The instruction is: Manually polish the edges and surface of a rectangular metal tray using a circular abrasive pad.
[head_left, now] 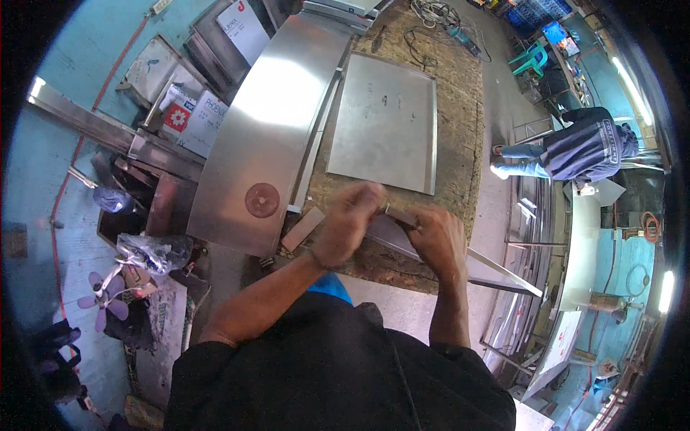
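Workbench seen from above. Both hands meet at the near edge of the bench (460,108), a slab of coarse chipboard. The left hand (350,223) is blurred and curled into a loose fist over the end of a metal strip (496,267). Its fingers are together, but whether they pinch the strip or a small tool cannot be told. The right hand (437,235) lies on the strip just beside it, fingers closed down on the metal and pressing it to the bench edge. The strip itself runs from under the hands out past the bench corner to the right, over the floor.

Step in hand, as a judgement: the end of the strip is being worked or marked by the left hand while the right hand steadies it. The next move would call for the strip to be kept flat and unshifted.

Other things: a flat tray (387,122) with low folded edges lies in the middle of the bench. A long curved sheet (269,122) lies along its left side, with a brown disc (261,200) resting on its near end. A small block (302,228) sits just beside the left hand.

Packages and signs: white cartons (192,115) with red and blue print lean among scrap at the far left; a white panel (243,29) stands behind them. A clear plastic bag (152,251) lies lower left. Another person (586,147) bends over at the right.
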### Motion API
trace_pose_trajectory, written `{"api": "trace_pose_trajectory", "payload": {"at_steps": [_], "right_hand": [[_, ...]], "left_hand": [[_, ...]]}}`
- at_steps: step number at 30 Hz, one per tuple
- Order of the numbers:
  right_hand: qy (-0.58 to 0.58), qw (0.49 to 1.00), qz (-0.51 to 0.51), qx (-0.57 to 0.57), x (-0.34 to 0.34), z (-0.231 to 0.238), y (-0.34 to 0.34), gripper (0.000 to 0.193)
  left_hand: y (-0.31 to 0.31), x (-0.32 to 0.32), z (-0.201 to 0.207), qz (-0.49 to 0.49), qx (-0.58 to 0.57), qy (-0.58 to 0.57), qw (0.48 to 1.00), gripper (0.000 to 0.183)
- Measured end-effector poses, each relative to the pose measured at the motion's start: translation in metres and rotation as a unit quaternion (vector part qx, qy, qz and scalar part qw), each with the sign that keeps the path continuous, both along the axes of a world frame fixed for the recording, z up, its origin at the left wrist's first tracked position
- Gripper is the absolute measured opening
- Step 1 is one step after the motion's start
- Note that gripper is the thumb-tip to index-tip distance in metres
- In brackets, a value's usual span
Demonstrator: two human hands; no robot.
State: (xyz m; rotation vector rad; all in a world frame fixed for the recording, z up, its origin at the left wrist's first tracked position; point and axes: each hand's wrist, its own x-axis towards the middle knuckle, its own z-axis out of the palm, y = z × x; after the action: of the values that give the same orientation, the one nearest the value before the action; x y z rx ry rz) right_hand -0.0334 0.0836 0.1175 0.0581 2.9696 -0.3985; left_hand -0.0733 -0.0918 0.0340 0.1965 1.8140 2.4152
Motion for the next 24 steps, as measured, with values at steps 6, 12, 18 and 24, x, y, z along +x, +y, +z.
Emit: {"api": "trace_pose_trajectory", "payload": {"at_steps": [6,12,18,24], "right_hand": [[-0.082,0.997,0.012,0.005,-0.044,-0.017,0.018,0.031],[-0.025,0.998,-0.021,-0.049,-0.033,-0.024,0.046,0.052],[0.026,1.0,0.009,-0.011,-0.035,-0.031,0.047,0.055],[-0.022,0.999,-0.027,0.032,-0.029,-0.035,0.05,0.057]], "left_hand": [[-0.139,-0.031,0.064,0.084,0.012,0.11,0.99,0.031],[-0.227,0.029,-0.038,0.133,-0.206,-0.018,0.969,0.032],[-0.424,0.114,-0.169,0.41,-0.45,-0.188,0.77,0.028],[-0.669,0.19,-0.277,0.524,-0.543,-0.265,0.601,0.019]]}}
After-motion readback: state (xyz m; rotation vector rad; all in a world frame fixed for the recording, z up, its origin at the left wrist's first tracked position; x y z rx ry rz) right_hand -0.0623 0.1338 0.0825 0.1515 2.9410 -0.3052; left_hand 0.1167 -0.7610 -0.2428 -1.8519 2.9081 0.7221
